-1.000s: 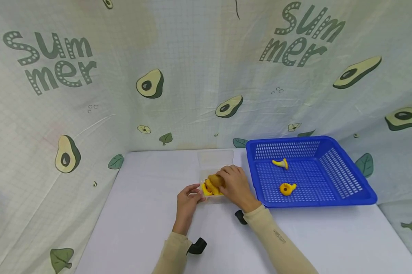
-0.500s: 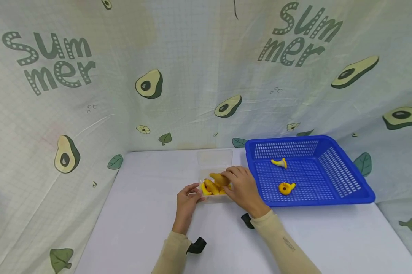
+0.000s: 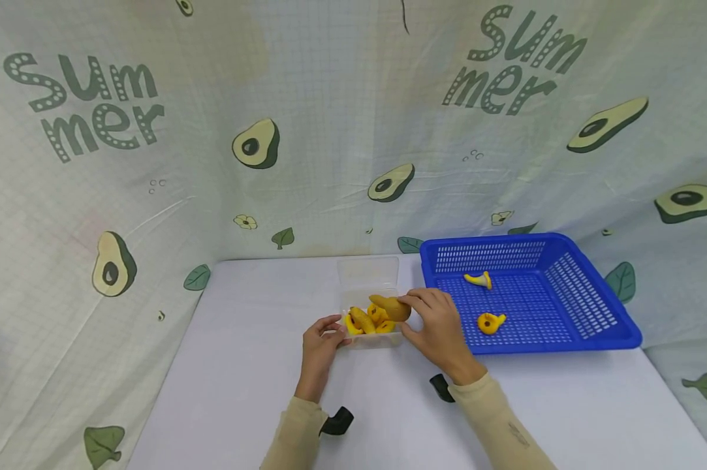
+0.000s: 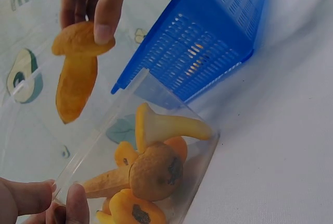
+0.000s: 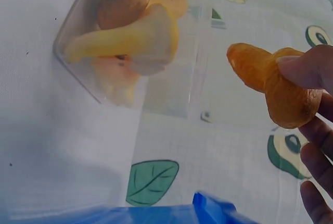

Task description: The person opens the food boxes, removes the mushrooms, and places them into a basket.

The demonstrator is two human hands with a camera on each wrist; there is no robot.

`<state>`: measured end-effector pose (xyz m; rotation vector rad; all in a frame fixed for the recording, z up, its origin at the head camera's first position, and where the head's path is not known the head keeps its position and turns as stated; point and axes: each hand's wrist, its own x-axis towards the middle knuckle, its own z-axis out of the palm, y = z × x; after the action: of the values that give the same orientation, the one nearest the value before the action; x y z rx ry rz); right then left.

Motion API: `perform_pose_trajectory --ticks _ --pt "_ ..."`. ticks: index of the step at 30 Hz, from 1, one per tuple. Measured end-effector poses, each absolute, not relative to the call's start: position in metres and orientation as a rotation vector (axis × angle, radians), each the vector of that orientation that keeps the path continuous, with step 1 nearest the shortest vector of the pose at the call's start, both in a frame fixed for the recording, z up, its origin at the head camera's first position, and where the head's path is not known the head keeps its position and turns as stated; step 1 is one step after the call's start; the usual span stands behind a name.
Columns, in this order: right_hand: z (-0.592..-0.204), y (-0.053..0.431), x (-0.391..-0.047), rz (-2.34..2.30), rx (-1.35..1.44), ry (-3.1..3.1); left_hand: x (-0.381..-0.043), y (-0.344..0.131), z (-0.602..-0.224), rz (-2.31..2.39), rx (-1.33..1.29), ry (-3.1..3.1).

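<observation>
My right hand pinches a brown toy mushroom by its cap, between thumb and fingers. The mushroom hangs above the right side of a clear plastic box, its stem pointing away from the hand. At the box's left side my left hand grips the wall between thumb and fingers. Inside the box lie several yellow and brown toy mushrooms; in the left wrist view a brown one lies beneath a pale-stemmed yellow one.
A blue perforated basket stands just right of the box, holding two yellow toy mushrooms, one at the back and one nearer. The box's clear lid lies open behind it. A patterned curtain hangs behind the white table.
My right hand has moved to the right and lifted the brown mushroom up from the others in the box. The left hand stays at the box's left side.
</observation>
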<state>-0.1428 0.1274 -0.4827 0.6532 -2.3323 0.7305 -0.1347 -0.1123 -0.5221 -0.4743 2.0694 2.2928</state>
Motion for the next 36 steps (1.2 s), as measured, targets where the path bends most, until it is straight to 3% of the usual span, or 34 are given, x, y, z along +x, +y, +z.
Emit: perform_pose_trajectory --ticks 36 --pt "-0.472 0.220 -0.131 0.790 0.371 -2.160 -0.136 -0.112 -0.522 2.243 -0.504 2.094"
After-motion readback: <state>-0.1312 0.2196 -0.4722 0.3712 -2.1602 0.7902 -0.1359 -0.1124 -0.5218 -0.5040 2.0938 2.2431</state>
